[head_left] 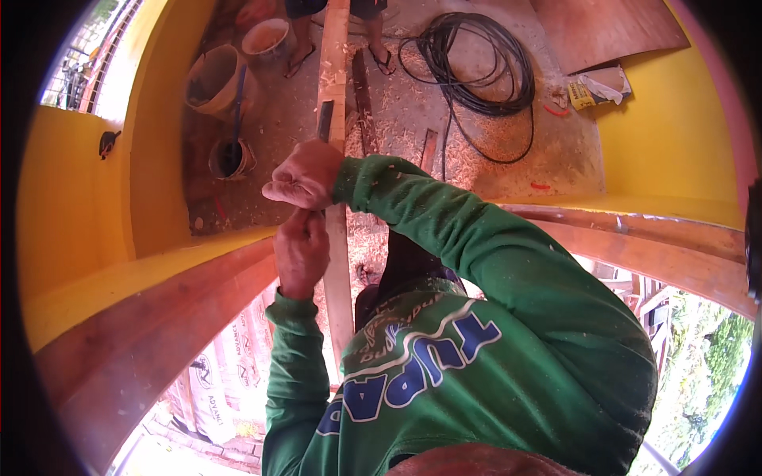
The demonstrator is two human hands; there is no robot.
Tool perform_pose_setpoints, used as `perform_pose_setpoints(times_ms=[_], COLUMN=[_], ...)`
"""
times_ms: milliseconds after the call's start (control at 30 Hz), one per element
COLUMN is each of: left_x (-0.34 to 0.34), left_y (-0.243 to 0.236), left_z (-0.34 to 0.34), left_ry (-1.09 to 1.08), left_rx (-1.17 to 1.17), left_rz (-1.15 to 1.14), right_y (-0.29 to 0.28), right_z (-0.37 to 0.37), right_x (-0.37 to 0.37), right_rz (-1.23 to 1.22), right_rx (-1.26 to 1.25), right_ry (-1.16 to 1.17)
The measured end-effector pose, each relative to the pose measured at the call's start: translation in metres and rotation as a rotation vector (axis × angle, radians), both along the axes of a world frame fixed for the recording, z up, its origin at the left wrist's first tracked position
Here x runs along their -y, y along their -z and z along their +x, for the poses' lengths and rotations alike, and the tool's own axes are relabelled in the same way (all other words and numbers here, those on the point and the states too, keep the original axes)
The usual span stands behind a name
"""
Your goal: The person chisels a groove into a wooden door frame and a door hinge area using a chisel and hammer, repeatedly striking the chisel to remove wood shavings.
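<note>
A long, narrow wooden plank (336, 262) runs away from me, passing beneath my wrists. My right hand (305, 174) is closed in a fist over the plank's left edge, its arm reaching across from the right. Just nearer to me, my left hand (302, 252) is also closed, its top touching the underside of my right fist. Whatever the fingers hold is hidden. A dark, narrow bar-like piece (325, 119) lies along the plank just beyond my right hand; I cannot tell whether it reaches into the fist.
Wood shavings litter the floor. Buckets (214, 83) stand at the far left, a smaller pail (232, 159) nearer. Another person's sandalled feet (382, 59) flank the plank's far end. Coiled black cable (476, 63) lies right of it; yellow walls (79, 198) rise at the sides.
</note>
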State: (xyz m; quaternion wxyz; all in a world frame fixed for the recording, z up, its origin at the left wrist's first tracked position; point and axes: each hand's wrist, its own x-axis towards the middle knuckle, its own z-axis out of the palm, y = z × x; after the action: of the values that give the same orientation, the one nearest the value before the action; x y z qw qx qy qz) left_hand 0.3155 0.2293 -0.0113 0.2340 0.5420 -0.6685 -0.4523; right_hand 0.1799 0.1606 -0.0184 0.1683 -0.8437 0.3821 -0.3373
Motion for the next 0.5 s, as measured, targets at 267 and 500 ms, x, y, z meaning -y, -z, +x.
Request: perform_pose_setpoints(times_ms=[267, 500], left_x=[-0.031, -0.017], left_y=[0.004, 0.008], left_z=[-0.003, -0.002], left_ry=[-0.037, -0.043], left_rx=[-0.346, -0.102], left_rz=[0.093, -0.090], right_y=[0.007, 0.004], right_z=[0.002, 0.005], right_x=[-0.036, -0.014], right_rz=[-0.088, 0.141], right_rx=[-0.007, 0.099], right_ry=[0.013, 0.024])
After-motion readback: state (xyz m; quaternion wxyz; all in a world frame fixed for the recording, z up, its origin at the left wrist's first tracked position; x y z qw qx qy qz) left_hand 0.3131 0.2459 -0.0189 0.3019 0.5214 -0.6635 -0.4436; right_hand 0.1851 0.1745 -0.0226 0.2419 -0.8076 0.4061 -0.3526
